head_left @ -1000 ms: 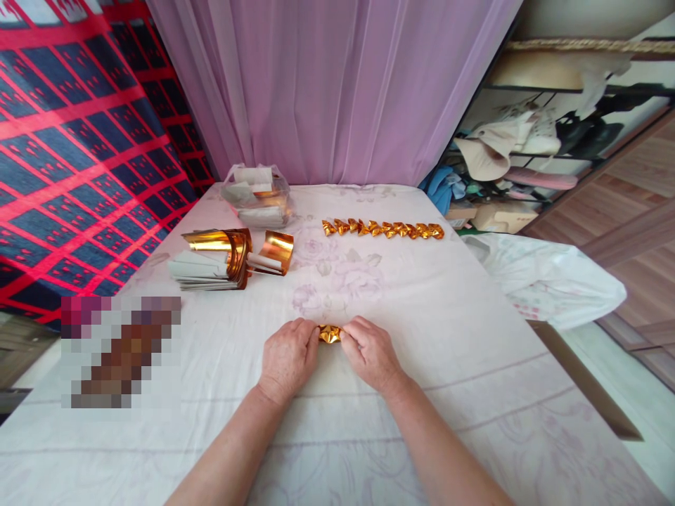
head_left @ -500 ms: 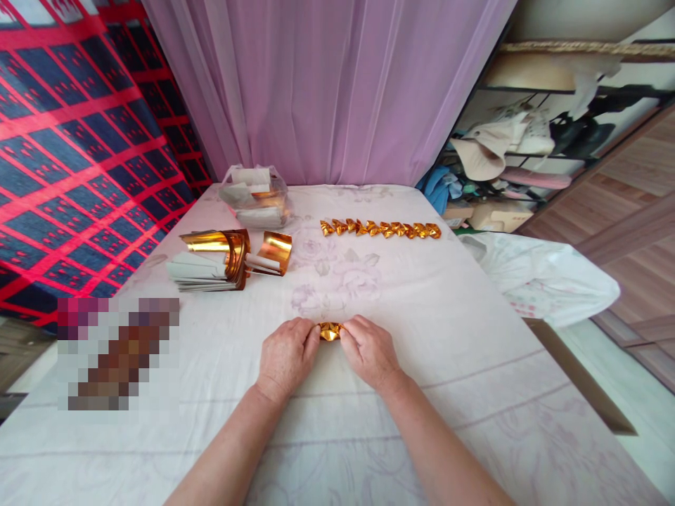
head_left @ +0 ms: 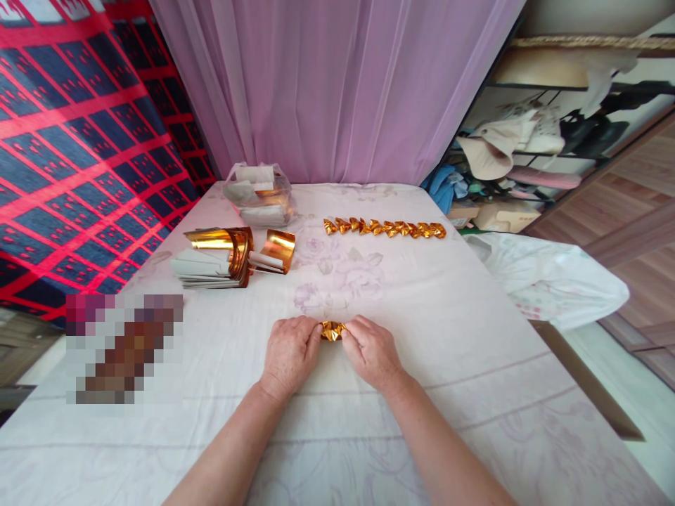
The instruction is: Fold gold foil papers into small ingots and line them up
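Between my hands is a small folded gold foil paper ingot, shiny and creased, held low over the table. My left hand is closed, pinching its left end. The right end is pinched by my right hand, also closed. Both ends of the piece are hidden under my fingers. Farther back to the right, a row of folded gold foil paper ingots lies across the tablecloth. A stack of gold foil paper sheets with pale backs lies at the back left, a curled gold sheet beside it.
A clear plastic bag of more sheets stands at the far left of the floral tablecloth. A pixelated patch covers something at the left. Purple curtain hangs behind. A white plastic bag and crowded shelves are at the right.
The whole view has shifted slightly. Both hands keep their pinch on the foil ingot, and its middle looks a little more crumpled. Nothing else has visibly moved.
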A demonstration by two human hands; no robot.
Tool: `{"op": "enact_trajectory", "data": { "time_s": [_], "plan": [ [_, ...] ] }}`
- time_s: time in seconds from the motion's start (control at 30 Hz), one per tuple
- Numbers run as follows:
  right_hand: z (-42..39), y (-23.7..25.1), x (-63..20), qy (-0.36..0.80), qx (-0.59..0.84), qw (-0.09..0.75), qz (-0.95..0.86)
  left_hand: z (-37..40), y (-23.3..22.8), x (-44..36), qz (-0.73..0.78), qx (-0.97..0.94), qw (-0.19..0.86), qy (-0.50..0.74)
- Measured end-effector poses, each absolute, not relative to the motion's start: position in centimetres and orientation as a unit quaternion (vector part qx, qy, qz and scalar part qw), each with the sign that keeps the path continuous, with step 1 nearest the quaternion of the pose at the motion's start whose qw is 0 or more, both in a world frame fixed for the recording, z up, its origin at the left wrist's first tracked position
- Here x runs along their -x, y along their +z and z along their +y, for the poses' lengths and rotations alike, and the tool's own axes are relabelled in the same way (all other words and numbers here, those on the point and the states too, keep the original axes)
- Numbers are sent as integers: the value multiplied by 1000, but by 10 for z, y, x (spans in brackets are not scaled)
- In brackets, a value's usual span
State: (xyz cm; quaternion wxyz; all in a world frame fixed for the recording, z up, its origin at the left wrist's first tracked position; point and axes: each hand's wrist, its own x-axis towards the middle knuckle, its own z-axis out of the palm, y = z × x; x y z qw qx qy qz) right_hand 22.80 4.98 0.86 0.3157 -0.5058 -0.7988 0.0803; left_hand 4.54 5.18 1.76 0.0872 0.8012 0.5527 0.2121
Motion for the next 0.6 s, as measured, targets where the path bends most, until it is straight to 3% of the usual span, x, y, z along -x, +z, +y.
{"op": "enact_trajectory", "data": {
  "time_s": [0.3,0.6],
  "plan": [
    [50,7,-228,70,520,306,-794,53,18,-44,556,-795,91,227],
    [50,5,-229,88,528,373,-758,53,20,-44,574,-787,70,217]
  ]
}}
